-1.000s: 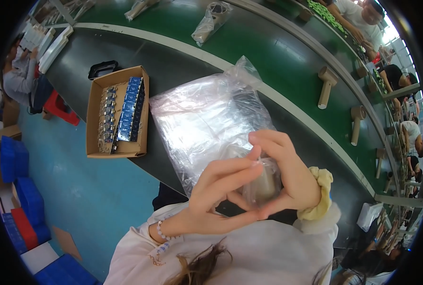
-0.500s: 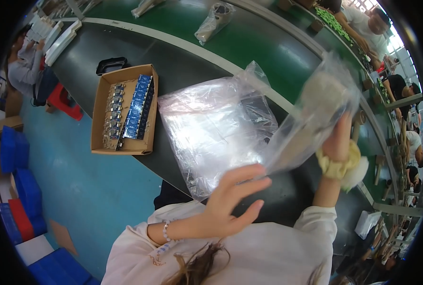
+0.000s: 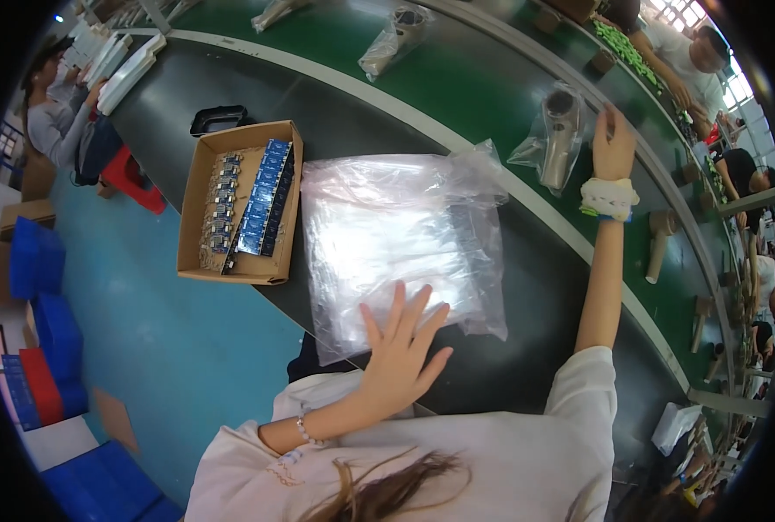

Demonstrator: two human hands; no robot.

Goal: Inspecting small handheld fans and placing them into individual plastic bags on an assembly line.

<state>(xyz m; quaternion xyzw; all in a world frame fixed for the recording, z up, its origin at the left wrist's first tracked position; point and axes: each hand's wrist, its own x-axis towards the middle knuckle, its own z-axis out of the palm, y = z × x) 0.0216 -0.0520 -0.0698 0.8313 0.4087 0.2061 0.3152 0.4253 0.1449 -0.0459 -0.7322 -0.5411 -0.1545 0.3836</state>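
Observation:
My left hand (image 3: 402, 348) lies with fingers spread on the near edge of a stack of clear plastic bags (image 3: 387, 235), holding nothing. My right hand (image 3: 613, 148) reaches out far right over the green conveyor belt (image 3: 466, 113), fingers extended and nothing in them. Just left of it, a bagged beige part (image 3: 563, 130), shaped like a hair dryer body with a round barrel and handle, rests on the belt. A yellowish scrunchie (image 3: 609, 198) circles my right wrist.
Left of the bags stands an open cardboard box (image 3: 239, 204) of small blue circuit boards, with a black tray (image 3: 218, 119) behind. Another bagged part (image 3: 394, 42) sits farther along the belt; an unbagged one (image 3: 660, 244) lies at right. Co-workers sit around.
My right hand has moved up and away, letting go of the bagged part, which now lies on the belt. My left hand has come down flat onto the bags.

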